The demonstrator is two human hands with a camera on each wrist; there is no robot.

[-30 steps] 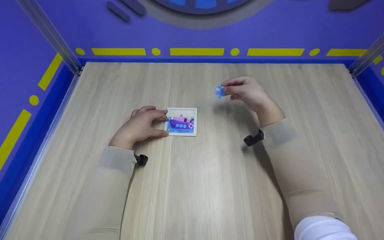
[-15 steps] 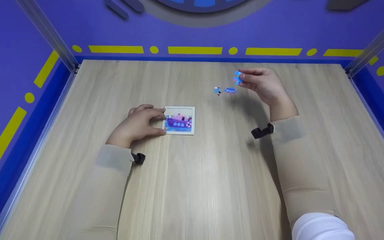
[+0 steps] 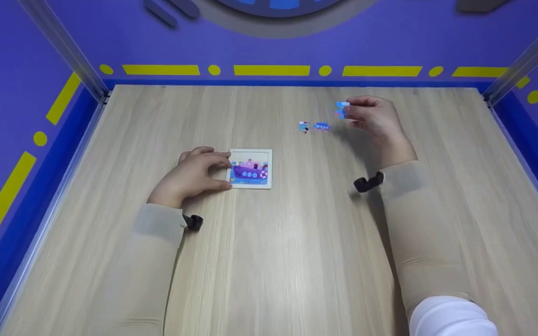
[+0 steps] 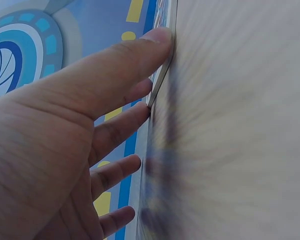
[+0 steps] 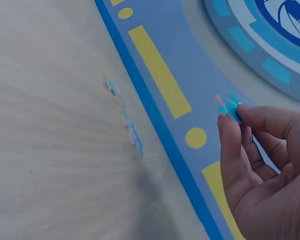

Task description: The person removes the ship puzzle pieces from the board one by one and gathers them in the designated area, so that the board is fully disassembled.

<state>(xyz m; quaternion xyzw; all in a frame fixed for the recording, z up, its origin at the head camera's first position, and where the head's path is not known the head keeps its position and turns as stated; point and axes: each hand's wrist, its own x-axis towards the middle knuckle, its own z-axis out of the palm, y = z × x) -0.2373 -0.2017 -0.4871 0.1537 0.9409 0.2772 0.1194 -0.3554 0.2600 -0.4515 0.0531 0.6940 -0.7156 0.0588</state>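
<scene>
A small square picture puzzle with a white frame lies on the table, showing a pink and purple ship. My left hand rests along its left edge, thumb near the lower corner and fingers higher up. In the left wrist view, the thumb and a fingertip touch the frame's edge, and the other fingers are spread. My right hand pinches a blue puzzle piece above the table. Two loose puzzle pieces lie below and left of it: a multicoloured one and a blue-pink one.
The wood-patterned table ends at a blue back wall with yellow markings. Similar walls stand at the left and right. A black wrist device sits at the left cuff, another at the right.
My right hand has moved right and slightly away with the blue puzzle piece, turning it a little. Both loose pieces now show where the hand was. The left hand stays at the frame.
</scene>
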